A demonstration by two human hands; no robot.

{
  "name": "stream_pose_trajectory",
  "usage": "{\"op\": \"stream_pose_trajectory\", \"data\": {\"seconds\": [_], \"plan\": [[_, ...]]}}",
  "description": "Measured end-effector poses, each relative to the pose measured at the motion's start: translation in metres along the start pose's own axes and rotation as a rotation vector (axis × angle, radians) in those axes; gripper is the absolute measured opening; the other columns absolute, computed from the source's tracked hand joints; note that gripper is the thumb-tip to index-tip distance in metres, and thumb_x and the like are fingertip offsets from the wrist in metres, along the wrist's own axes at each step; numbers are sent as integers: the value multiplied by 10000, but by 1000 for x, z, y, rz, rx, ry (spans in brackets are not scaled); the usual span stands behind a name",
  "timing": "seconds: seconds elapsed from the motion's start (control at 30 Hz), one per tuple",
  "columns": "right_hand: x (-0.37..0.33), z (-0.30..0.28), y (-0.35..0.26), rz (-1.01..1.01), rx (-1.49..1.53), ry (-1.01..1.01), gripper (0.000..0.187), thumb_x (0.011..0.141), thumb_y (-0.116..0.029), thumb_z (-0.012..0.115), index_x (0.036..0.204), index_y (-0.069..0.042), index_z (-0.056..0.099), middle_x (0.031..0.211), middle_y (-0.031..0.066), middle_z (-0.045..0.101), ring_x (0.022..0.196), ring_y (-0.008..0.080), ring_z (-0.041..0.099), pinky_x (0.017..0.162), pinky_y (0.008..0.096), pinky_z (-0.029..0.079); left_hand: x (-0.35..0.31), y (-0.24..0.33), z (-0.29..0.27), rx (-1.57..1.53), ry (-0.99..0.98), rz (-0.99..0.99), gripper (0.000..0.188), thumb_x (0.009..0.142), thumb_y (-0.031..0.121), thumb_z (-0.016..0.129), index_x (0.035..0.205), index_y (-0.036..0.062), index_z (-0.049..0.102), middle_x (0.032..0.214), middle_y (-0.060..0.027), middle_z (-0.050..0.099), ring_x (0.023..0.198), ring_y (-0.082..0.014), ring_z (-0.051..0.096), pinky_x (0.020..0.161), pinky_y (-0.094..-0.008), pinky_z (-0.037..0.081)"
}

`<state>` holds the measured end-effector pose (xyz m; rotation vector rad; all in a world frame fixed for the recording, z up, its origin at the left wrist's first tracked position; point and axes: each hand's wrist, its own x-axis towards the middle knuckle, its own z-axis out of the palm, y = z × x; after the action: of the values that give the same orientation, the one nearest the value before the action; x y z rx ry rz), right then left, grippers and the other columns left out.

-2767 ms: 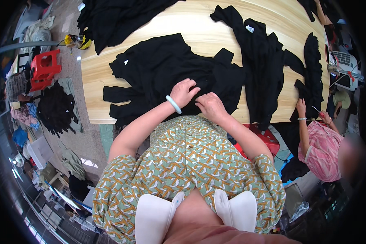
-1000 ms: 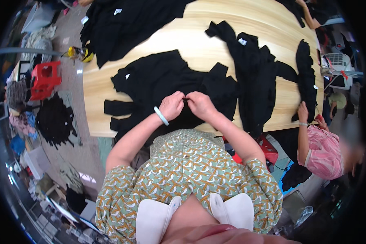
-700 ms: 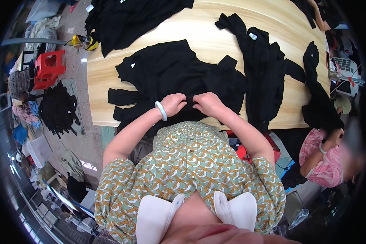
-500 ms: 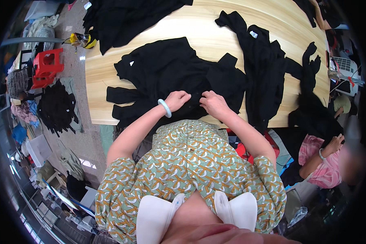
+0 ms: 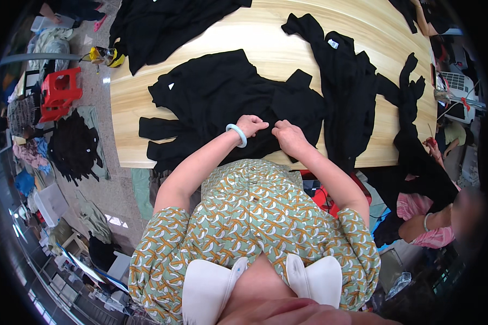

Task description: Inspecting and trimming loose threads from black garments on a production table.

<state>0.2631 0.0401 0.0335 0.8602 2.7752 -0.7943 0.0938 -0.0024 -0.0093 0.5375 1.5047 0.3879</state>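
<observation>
A black knit garment with a small white tag lies spread on the wooden table in front of me. At its near edge my left hand, below a pale bangle, pinches the dark cloth with fingers pressed together. Just to its right my right hand has its fingertips closed on the same garment. A short stretch of black cloth lies between the two hands. Exactly what part the fingertips grip is too dark to make out.
Another black garment lies to the right, and a black pile at the far left. A co-worker in pink handles black cloth at the right. On the floor at left stand a red stool and a heap of dark garments.
Both my hands have moved a little to the right along the garment's near edge, the left one further, so they are closer together. The co-worker's raised hand has moved towards the table.
</observation>
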Motion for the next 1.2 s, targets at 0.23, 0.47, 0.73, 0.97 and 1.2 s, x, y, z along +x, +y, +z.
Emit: {"op": "stream_pose_trajectory", "data": {"seconds": [0.23, 0.47, 0.73, 0.97, 1.2], "plan": [[2, -17, -14, -351, 91, 260, 63, 592, -73, 585, 620, -86, 530, 593, 43, 501, 685, 210, 523, 786, 378, 389, -29, 15, 11, 518, 536, 902, 152, 706, 120, 618, 746, -7, 543, 667, -115, 532, 604, -256, 534, 573, -357, 436], [6, -16, -22, -197, 178, 180, 44, 670, -51, 565, 702, -71, 588, 594, 73, 529, 639, 231, 546, 767, 382, 399, -23, 4, 0, 421, 441, 669, 128, 728, 105, 591, 748, -9, 537, 651, -130, 555, 526, -237, 531, 507, -332, 426], [15, -9, -7, -18, 396, 295, 89, 678, -23, 522, 736, -4, 586, 698, 137, 569, 721, 294, 550, 728, 379, 424, -16, 9, -4, 328, 261, 497, 157, 721, 165, 583, 730, 9, 567, 629, -145, 565, 602, -268, 567, 565, -353, 445], [22, -11, -11, 145, 517, 249, 127, 667, -43, 551, 789, -13, 564, 734, 132, 585, 740, 293, 567, 671, 366, 454, -7, 5, -10, 180, 112, 475, 153, 712, 159, 574, 719, 6, 582, 615, -97, 562, 567, -158, 525, 554, -292, 423], [22, -9, -15, 127, 415, 320, 117, 673, -39, 582, 787, -15, 573, 733, 128, 585, 732, 295, 559, 669, 370, 444, -12, 12, -14, 91, 62, 390, 159, 712, 163, 576, 703, 7, 603, 628, -78, 573, 580, -130, 514, 562, -271, 419]]}}
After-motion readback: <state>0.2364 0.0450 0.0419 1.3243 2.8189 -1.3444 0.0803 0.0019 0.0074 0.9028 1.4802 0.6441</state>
